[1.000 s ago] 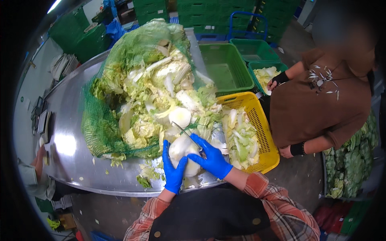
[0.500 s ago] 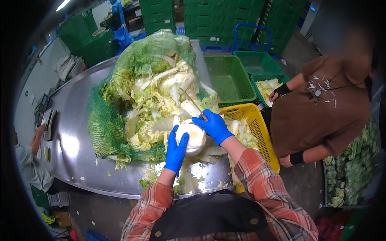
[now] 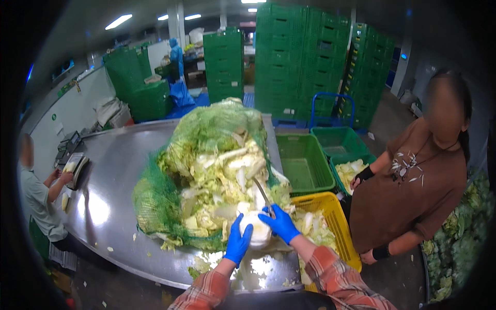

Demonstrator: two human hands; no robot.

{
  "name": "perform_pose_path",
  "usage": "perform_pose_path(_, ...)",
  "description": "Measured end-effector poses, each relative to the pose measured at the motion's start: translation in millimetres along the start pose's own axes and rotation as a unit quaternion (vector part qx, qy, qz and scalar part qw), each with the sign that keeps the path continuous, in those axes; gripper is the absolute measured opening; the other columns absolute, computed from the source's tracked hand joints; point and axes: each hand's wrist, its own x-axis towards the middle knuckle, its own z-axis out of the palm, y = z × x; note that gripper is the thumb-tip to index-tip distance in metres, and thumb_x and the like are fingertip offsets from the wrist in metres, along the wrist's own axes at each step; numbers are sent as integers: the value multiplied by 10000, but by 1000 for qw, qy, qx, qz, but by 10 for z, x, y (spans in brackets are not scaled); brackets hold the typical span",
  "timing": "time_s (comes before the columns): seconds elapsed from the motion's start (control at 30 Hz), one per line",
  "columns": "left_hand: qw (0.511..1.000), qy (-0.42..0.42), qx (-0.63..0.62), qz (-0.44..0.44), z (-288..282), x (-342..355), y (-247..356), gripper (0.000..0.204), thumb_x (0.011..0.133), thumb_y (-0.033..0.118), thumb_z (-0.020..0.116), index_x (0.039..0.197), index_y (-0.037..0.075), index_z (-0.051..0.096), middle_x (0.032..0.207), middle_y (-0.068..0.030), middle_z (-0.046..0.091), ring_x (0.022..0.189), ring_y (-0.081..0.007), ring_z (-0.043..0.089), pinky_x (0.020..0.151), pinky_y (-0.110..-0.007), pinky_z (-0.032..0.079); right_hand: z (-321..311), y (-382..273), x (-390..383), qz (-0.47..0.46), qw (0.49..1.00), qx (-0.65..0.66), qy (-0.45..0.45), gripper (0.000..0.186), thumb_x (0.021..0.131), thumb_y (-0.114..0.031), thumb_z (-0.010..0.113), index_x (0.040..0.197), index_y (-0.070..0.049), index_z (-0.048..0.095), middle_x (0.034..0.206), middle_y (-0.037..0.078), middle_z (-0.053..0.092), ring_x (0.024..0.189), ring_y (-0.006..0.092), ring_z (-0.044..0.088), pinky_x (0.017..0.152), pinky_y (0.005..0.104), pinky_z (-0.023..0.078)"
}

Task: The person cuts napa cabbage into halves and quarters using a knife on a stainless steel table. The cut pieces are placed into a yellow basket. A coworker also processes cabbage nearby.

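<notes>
Cradling a pale cabbage (image 3: 256,228)

It looks mostly stripped to me: loose leaves (image 3: 316,227) lie in the yellow crate (image 3: 345,245), a big heap (image 3: 213,173) in the net (image 3: 151,201). Near the table's (image 3: 121,170) front edge, my left hand (image 3: 238,243) cups the cabbage; my right hand (image 3: 281,226) grips the knife (image 3: 262,192), fingers on the cabbage.

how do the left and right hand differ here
The left hand supports the pale cabbage without a tool, while the right hand grips a knife. The left hand is on the cabbage's left; the right hand is at its right, slightly higher in the picture. Both are gloved in blue.
</notes>
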Motion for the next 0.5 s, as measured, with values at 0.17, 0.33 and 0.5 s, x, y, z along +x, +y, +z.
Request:
perform_pose_path(0.17,999,12,31,-15,26,-20,-65,578,914,266,496,1356,-27,268,1364,-210,339,1248,-294,362,1031,-340,284,-6,-106,248,0,995,-101,-21,378,767,-348,686,838,-13,527,789,177,602,680,280,582,628,343,457)
perform_pose_path(0.33,999,-18,25,21,-108,-79,26,641,899,258,525,1383,-22,210,1400,-196,296,1281,-266,317,1050,-332,258,-128,-265,399,89,992,-58,-66,402,749,-377,700,819,-24,522,714,101,576,581,178,535,530,302,439)
perform_pose_path(0.5,981,-8,-144,-132,-140,-212,-79,789,832,285,636,1383,-45,179,1390,-187,301,1250,-234,349,1024,-318,304,-209,-485,107,164,981,-13,-107,314,789,-334,676,857,-68,523,683,20,541,443,82,476,370,223,387)
